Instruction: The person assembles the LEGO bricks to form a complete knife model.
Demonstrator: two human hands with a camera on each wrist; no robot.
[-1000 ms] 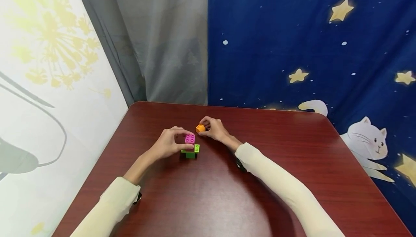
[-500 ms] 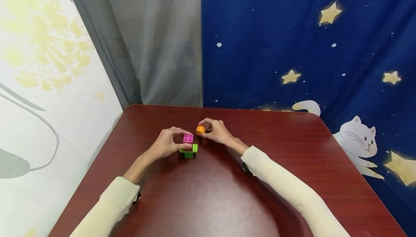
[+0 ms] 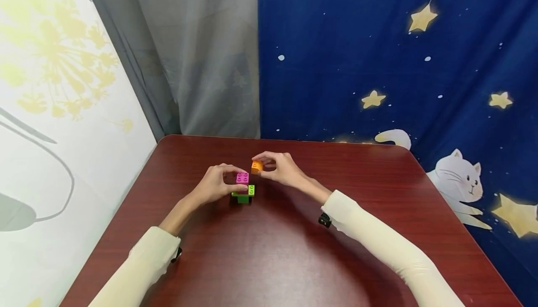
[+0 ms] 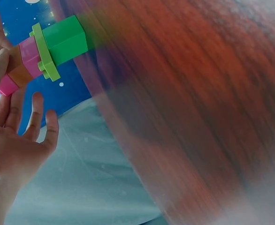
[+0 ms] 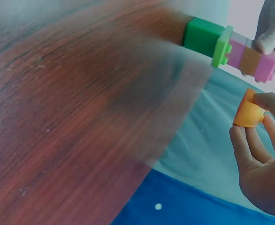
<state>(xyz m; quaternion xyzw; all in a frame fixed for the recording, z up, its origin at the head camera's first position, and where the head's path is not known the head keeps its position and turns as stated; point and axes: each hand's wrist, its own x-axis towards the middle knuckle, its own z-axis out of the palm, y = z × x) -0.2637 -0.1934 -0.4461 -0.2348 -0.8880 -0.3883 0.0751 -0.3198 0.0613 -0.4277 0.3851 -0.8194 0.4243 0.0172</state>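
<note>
A stack of toy building bricks stands upright on the table. From the bottom it has a green brick (image 3: 243, 199), a wider lime plate (image 3: 251, 190), a pink brick (image 4: 30, 55), an orange-brown brick (image 4: 19, 68) and a magenta brick (image 3: 242, 177) on top. My left hand (image 3: 214, 185) pinches the upper bricks between thumb and fingers; its other fingers are spread in the left wrist view. Just right of the stack top, my right hand (image 3: 283, 169) pinches an orange brick with a rounded side (image 5: 249, 110). That brick is apart from the stack.
The dark red wooden table (image 3: 269, 255) reaches back to a grey curtain (image 3: 214, 64) and a blue star-printed curtain (image 3: 328, 73). A white patterned panel (image 3: 84, 167) rises along the left edge. A small black device (image 3: 324, 220) sits at the right cuff.
My right wrist and forearm have swung outward to the right, and the orange brick has turned slightly in my fingers. My left hand keeps its grip on the stack. The head view has shifted a little.
</note>
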